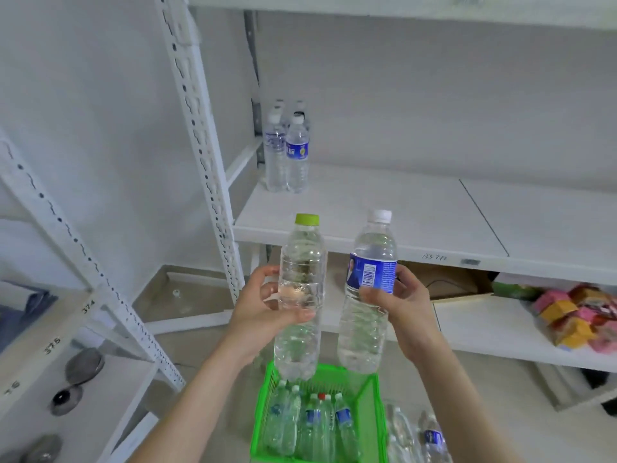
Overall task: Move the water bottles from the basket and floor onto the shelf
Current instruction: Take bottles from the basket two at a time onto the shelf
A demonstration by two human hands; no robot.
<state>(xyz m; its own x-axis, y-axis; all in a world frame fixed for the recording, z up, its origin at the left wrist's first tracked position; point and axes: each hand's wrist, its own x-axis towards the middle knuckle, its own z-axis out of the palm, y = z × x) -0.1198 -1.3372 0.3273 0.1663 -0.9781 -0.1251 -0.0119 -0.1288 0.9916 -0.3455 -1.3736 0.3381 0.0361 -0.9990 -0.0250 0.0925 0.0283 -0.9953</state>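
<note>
Handwritten nos. "374" and "375" on front edge of the left shelf unit (50,332), a partial "76" further along. Faint scrawl, maybe "133 712", on front edge of the middle shelf (434,257). Bottle labels too blurred to read

The bottle with the lime-green cap (302,295) is clear and bears no label. The bottle with the white cap (369,292) is clear too, wrapped in a dark blue label printed with a white barcode patch and small white text. The basket (370,419) is bright green plastic mesh, and the bottles in the basket (310,426) show blue labels, white caps and one red cap. The shelf (400,212) is plain white, with white uprights punched in a row of dark slots. The bottles on the shelf (287,152) are clear with white caps, one with a blue label carrying a yellow spot. The packets (577,315) at the right edge of the lower shelf are pink, orange and yellow.
</note>
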